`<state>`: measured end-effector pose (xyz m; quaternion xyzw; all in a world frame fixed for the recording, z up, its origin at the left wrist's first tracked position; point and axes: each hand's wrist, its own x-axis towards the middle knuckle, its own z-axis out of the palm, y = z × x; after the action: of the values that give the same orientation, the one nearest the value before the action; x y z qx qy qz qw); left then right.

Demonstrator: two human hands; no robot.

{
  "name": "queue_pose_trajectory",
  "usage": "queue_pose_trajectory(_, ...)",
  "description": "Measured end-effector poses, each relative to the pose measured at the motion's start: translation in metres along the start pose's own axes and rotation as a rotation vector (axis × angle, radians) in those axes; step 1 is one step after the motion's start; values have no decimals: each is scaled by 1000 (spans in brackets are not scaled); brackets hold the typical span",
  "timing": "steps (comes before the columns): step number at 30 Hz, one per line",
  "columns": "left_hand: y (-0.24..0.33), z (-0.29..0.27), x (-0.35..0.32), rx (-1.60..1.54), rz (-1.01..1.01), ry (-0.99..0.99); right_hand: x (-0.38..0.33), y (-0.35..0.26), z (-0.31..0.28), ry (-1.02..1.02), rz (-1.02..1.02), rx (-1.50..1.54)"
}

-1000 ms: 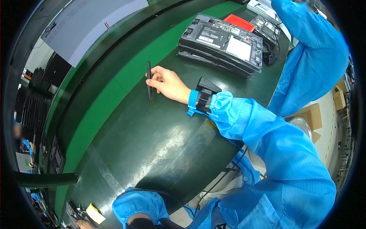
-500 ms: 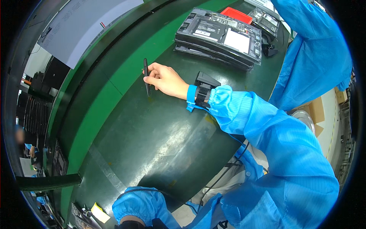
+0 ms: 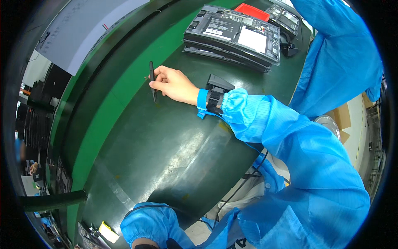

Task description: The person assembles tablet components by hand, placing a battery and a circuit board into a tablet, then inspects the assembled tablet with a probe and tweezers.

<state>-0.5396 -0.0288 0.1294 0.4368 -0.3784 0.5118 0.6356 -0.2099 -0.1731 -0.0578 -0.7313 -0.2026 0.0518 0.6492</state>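
My right hand (image 3: 172,84) reaches across a dark green bench (image 3: 157,157) and grips a thin black pen-like tool (image 3: 152,81), held nearly upright with its tip on the surface. A blue wrist strap and a black device sit on that wrist (image 3: 212,98). My left arm in a blue sleeve (image 3: 151,224) comes in at the bottom edge; the left hand itself is out of sight below the frame.
A stack of opened dark laptop bases (image 3: 234,35) lies at the far side, with a red tray (image 3: 251,11) behind it. Another person in a blue coat (image 3: 340,58) stands at the right. A bright green belt strip (image 3: 107,103) runs along the left.
My right hand and the tool have stayed at the same spot on the bench; the view has shifted slightly so they sit a little higher in the picture.
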Motion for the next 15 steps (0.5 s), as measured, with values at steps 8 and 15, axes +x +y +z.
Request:
queue_pose_trajectory(8,-2,-8,0,49,8,-55,2,-1,-3,19,-33,-20)
queue_pose_trajectory(15,2,-11,1,107,8,-120,-4,-6,-6,7,-16,-63)
